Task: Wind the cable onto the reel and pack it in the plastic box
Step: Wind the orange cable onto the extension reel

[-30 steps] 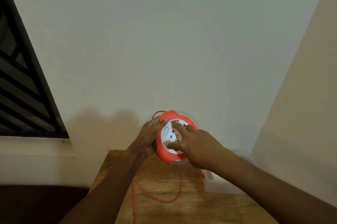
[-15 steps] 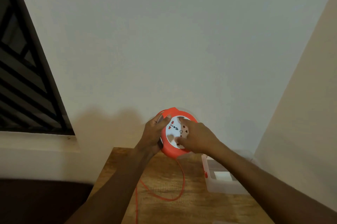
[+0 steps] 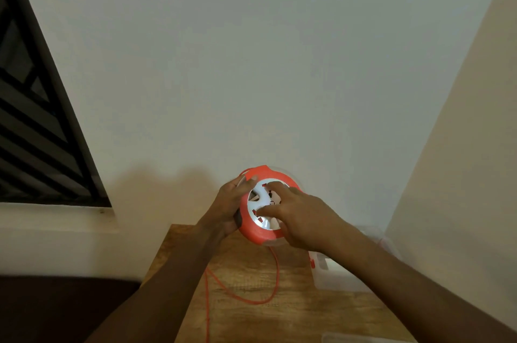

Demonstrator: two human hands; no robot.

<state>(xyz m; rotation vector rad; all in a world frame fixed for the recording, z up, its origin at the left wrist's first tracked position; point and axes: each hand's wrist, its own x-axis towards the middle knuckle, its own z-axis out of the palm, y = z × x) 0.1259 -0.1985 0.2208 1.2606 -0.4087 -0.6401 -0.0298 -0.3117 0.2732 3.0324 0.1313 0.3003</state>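
An orange cable reel [image 3: 251, 226] with a white socket face is held up above the wooden table [image 3: 279, 320]. My left hand [image 3: 228, 207] grips its left rim, thumb over the front edge. My right hand [image 3: 299, 215] lies over the white face, with its fingers curled onto the hub. The white face looks motion-blurred. A thin orange cable [image 3: 268, 299] hangs from the reel's underside, loops on the table and runs off the front edge. The clear plastic box [image 3: 335, 278] stands on the table to the right, partly hidden by my right forearm.
A white wall rises right behind the table, and a second wall closes in on the right. A dark window grille [image 3: 33, 130] is on the left above a white ledge. A clear lid edge [image 3: 363, 338] shows at the bottom right.
The white face has turned under my right hand, whose fingers have shifted across it. My left hand keeps its grip on the rim. The view has drifted slightly.
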